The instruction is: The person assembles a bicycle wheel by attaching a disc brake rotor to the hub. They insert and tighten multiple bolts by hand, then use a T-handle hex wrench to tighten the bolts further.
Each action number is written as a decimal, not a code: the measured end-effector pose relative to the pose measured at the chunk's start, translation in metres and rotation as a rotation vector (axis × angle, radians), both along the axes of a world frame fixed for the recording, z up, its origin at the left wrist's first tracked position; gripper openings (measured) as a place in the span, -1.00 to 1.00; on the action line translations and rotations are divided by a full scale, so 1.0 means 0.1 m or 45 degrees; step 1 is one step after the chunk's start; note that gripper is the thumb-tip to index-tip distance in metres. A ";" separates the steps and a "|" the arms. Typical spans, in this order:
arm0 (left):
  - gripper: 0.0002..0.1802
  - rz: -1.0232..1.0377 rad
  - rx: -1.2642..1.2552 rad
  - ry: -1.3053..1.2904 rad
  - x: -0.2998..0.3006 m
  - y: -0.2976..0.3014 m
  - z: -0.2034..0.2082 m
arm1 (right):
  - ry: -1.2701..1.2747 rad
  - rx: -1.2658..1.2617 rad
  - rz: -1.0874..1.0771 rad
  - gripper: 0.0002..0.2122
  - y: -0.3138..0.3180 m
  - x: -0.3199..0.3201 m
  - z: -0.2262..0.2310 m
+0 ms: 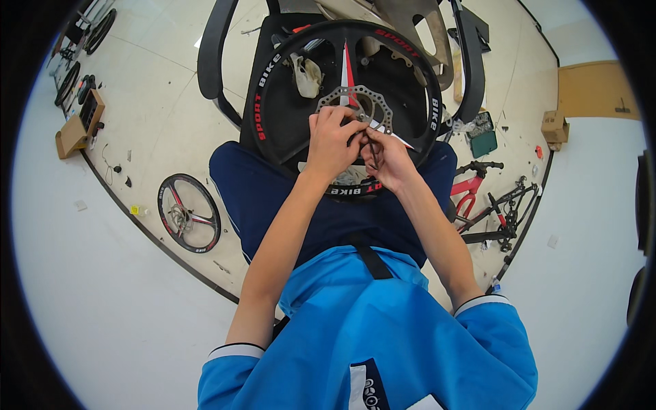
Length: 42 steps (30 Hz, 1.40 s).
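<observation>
A black three-spoke bicycle wheel (265, 92) with red and white markings lies across my lap and a black office chair seat. At its hub sits a silver brake disc (378, 102) with holes round its edge. My left hand (333, 140) rests over the disc's near side, fingers bent and closed by the hub; what they pinch is hidden. Close beside it, my right hand (389, 158) is closed round a thin dark rod-shaped tool (373, 152), its upper end near the hub. The two hands' fingertips almost meet.
On the chair beneath the wheel lies a crumpled clear plastic bag (307, 76). A second three-spoke wheel (188, 213) is on the floor at left. At right stand a red bike frame (467, 195) and small cardboard boxes (555, 128). An opened carton (80, 126) lies far left.
</observation>
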<state>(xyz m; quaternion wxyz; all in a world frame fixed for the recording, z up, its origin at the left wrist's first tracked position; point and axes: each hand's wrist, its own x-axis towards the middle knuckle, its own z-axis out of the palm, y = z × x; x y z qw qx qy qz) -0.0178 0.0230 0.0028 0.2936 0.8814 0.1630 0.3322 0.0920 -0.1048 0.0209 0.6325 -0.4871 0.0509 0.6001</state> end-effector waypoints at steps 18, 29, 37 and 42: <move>-0.79 0.055 0.030 -0.139 0.06 -0.06 -0.09 | -0.492 -0.028 -0.022 -0.80 -0.12 -0.03 0.15; -0.77 0.069 -0.008 -0.107 0.07 -0.08 -0.03 | -2.239 0.174 0.054 -0.78 -0.13 -0.10 0.24; -0.75 0.094 -0.038 -0.041 0.07 -0.11 0.01 | -2.330 0.157 -0.103 -0.87 -0.09 -0.10 0.20; -0.75 0.068 -0.047 -0.053 0.06 -0.10 0.02 | -2.293 0.160 -0.172 -0.86 -0.06 -0.08 0.12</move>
